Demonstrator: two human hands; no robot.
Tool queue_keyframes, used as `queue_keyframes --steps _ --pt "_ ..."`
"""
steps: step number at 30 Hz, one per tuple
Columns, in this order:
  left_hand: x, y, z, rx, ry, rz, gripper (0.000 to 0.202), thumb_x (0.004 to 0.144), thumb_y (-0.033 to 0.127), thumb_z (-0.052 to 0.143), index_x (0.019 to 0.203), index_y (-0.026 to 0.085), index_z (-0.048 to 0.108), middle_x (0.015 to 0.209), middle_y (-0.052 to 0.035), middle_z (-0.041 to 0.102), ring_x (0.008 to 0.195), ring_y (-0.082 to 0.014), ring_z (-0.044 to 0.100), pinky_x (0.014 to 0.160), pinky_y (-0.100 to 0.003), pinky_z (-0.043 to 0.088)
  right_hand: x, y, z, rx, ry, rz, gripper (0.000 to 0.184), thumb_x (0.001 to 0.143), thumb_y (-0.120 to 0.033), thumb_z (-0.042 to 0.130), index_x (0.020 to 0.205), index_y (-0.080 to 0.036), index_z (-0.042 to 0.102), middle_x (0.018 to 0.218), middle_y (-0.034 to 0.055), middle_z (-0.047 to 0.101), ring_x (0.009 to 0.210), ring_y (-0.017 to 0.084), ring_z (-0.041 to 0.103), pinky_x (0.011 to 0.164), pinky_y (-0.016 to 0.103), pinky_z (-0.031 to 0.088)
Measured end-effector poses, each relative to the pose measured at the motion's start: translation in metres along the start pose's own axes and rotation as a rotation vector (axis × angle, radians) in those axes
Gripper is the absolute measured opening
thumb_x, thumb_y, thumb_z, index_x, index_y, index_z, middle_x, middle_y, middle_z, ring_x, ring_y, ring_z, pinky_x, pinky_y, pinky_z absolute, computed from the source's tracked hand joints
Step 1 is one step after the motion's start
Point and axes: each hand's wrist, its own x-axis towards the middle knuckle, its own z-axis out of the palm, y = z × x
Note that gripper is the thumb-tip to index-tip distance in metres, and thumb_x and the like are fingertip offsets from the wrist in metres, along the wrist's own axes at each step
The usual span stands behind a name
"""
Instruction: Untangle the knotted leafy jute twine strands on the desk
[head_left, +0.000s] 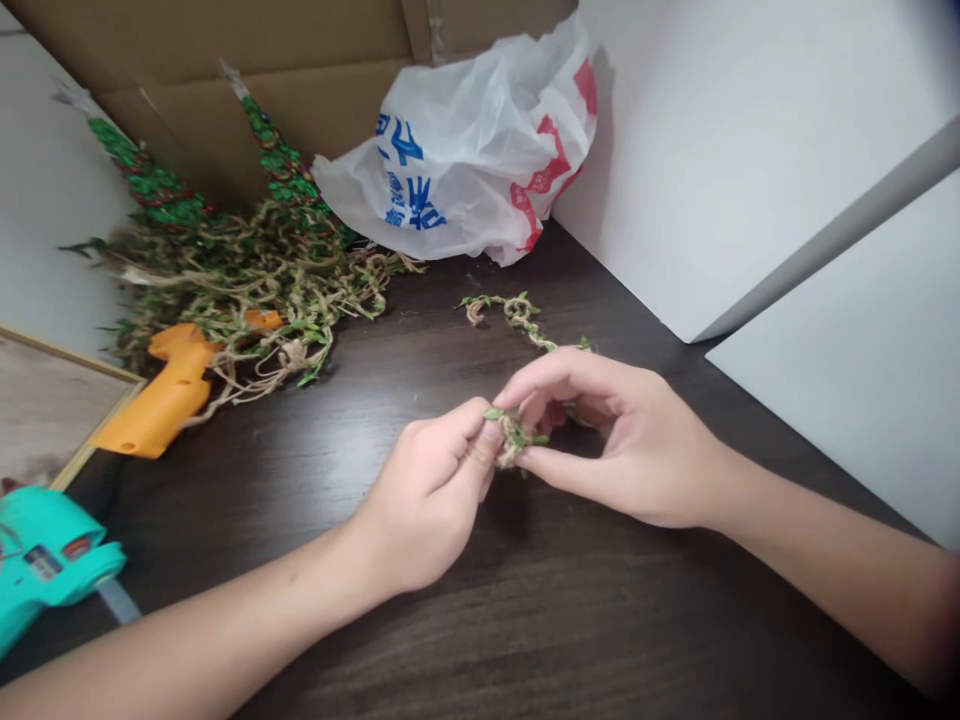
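A length of twine with small green leaves is bunched into a small coil between my two hands over the dark table. My left hand pinches the coil from the left, thumb on top. From the right, my right hand curls round with its thumb and index fingertips at the coil's other side; its remaining fingers are partly hidden. The twine's loose tail trails on the table behind my right hand, curling toward the far left.
Behind on the left lies a heap of leafy twine with two green tinsel trees. An orange glue gun rests before it. A teal glue gun is by my left forearm. A crumpled white plastic bag and white panels stand behind.
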Motion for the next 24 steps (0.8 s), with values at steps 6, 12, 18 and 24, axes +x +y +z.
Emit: queue_keyframes --steps 6,12,18,24 --pt "0.0011 0.0000 0.0001 0.026 -0.002 0.016 0.035 0.108 0.034 0.046 0.076 0.021 0.047 0.062 0.0051 0.049 0.057 -0.0118 0.045 0.056 -0.028 0.035 -0.0008 0.0020 -0.0014 -0.276 -0.037 -0.324 0.027 0.093 -0.002 0.064 0.111 -0.020 0.074 0.089 0.0033 0.073 0.081 0.017 0.063 0.078 0.035 0.050" --pt "0.0016 0.0012 -0.0004 0.061 0.001 0.032 0.034 0.109 0.031 0.044 0.076 0.021 0.047 0.062 0.0056 0.049 0.057 -0.0113 0.044 0.057 -0.027 0.035 -0.0026 0.0051 -0.0010 -0.382 -0.024 -0.367 0.015 0.097 -0.006 0.063 0.106 -0.016 0.070 0.090 0.0042 0.072 0.082 0.017 0.062 0.079 0.034 0.048" --pt "0.0014 0.0028 0.0001 0.119 -0.015 0.052 0.035 0.108 0.027 0.045 0.073 0.021 0.047 0.063 0.0054 0.048 0.058 -0.0106 0.043 0.058 -0.027 0.035 -0.0004 0.0071 -0.0013 -0.399 -0.051 -0.179 0.012 0.099 -0.018 0.064 0.092 -0.019 0.055 0.084 -0.0004 0.062 0.076 0.014 0.057 0.072 0.029 0.044" --pt "0.0010 0.0031 0.0008 0.130 -0.029 0.049 0.038 0.109 0.028 0.043 0.072 0.021 0.046 0.063 0.0052 0.049 0.058 -0.0107 0.044 0.058 -0.026 0.035 -0.0011 0.0045 -0.0043 -0.345 -0.128 -0.136 0.021 0.084 -0.005 0.066 0.091 -0.020 0.053 0.086 -0.0023 0.060 0.077 0.012 0.055 0.073 0.026 0.043"
